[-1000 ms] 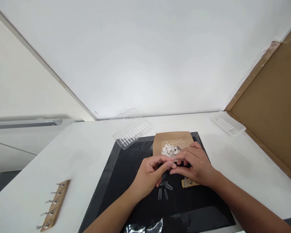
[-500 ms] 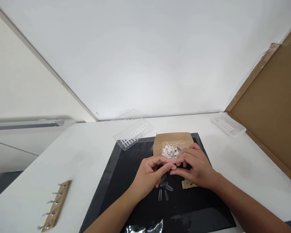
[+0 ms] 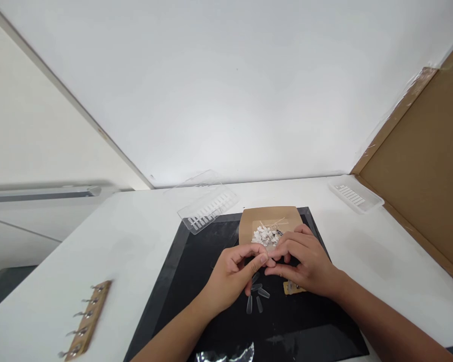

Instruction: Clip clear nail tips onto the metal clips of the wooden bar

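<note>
Still, the left hand and right hand meet at curled fingertips, much as a second ago; whether they pinch anything, I cannot tell. Just below, clear nail-shaped pieces lie unmoved on the black mat, slim, tapered and glassy. Beyond sits brown paper bearing small white bits.

Bright, diffuse light fills the view, strongest midway across the white wall. Faint, soft shadows lie on the counter; glare streaks clear plastic near its front edge. The wooden hook rack looks slightly blurred, and detail between the fingertips is too soft to read.
</note>
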Tool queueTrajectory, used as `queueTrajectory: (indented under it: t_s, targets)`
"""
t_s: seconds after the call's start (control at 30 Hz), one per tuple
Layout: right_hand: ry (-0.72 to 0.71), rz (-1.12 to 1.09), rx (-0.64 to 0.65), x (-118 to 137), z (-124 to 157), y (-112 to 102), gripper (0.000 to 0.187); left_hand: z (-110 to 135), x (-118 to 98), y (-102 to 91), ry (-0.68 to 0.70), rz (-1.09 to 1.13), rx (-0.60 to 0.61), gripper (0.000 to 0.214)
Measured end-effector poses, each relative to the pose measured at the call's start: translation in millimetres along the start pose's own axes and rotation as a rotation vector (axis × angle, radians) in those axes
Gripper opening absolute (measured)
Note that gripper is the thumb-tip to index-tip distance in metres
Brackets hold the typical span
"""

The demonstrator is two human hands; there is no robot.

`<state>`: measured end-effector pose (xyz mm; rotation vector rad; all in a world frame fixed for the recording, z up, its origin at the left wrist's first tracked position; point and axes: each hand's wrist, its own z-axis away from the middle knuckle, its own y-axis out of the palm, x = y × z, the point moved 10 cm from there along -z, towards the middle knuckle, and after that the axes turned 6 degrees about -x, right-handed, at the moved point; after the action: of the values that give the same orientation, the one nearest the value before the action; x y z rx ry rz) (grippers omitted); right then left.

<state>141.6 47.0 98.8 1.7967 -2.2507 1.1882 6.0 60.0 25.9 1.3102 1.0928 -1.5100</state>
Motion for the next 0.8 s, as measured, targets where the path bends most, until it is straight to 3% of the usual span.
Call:
queueTrajectory:
  t_s: [0.47,0.8]
  targets:
    - [0.056,-0.013,0.013,-3.6,0.2,1.6,0.023,0.7,5.5,-3.4,-0.020,0.079,-0.091,0.047]
    - [0.124,-0.033,0.033,-9.6,2.2,4.6,0.023,0.8,7.9,-2.0,-0.006,0.112,-0.087,0.044]
